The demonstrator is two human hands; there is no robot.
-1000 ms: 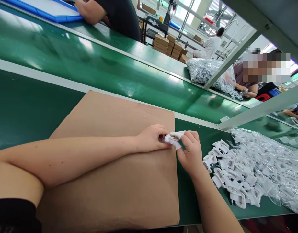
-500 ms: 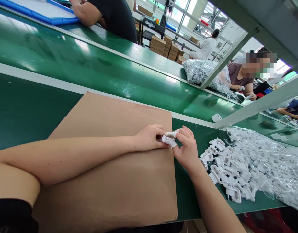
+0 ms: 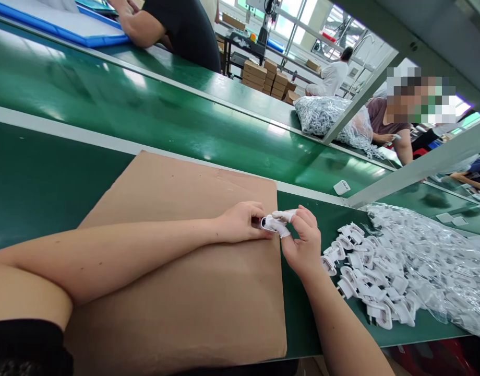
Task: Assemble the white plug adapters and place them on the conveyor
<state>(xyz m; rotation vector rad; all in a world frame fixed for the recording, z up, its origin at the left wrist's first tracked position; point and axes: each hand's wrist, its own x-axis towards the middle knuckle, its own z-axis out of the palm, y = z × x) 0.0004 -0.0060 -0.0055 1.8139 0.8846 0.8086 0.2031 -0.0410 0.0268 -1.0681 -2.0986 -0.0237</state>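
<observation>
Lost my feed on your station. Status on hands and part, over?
Left hand and right hand both pinching one small white plastic part over cardboard sheet edge. Pile of white parts at right. Nothing obstructing.

Both forearms are bare; a black sleeve edge shows at the left upper arm. The right hand (image 3: 302, 243) wears white finger cots on thumb and, it seems, forefinger; the left hand (image 3: 240, 222) is bare
</observation>
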